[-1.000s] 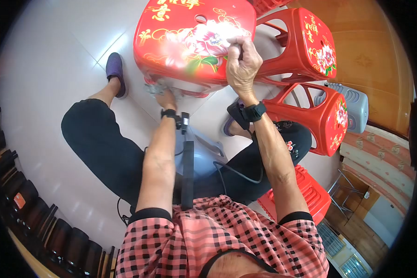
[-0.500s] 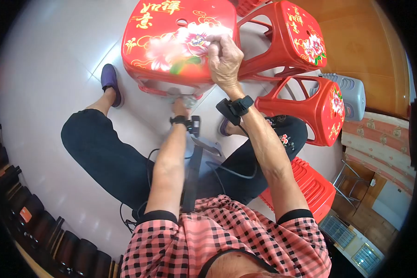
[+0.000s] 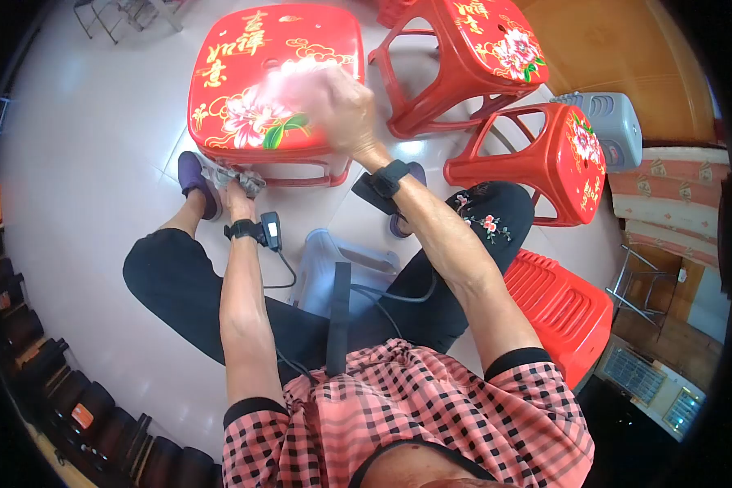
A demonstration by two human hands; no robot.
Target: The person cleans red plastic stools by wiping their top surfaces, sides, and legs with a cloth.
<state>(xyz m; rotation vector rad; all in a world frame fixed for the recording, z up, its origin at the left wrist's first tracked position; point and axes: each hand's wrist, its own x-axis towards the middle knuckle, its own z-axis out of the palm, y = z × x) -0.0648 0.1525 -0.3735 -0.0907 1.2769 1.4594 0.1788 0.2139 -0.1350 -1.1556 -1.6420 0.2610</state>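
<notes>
A red plastic stool (image 3: 325, 41) with gold characters and a printed pink-and-white flower stands in front of me. Over the near right part of its seat is my right hand (image 3: 346, 110), blurred by motion, so its fingers and any contact with the seat cannot be made out. Low at the stool's near left side, my left hand (image 3: 237, 202) is closed round a crumpled greyish cloth (image 3: 248, 180). The cloth is close to the stool's lower edge and my purple shoe (image 3: 193, 175); part of it is hidden by the hand.
Two similar red stools, one farther off (image 3: 439, 73) and one nearer (image 3: 545, 167), stand to the right beside a grey plastic stool (image 3: 622, 122). Stacked red stools (image 3: 557, 305) are by my right leg. A bluish-grey stool (image 3: 321, 252) is between my legs.
My left hand and the cloth have moved left, toward the purple shoe. My right hand has shifted left and slightly down. The front stool appears farther left in view.
</notes>
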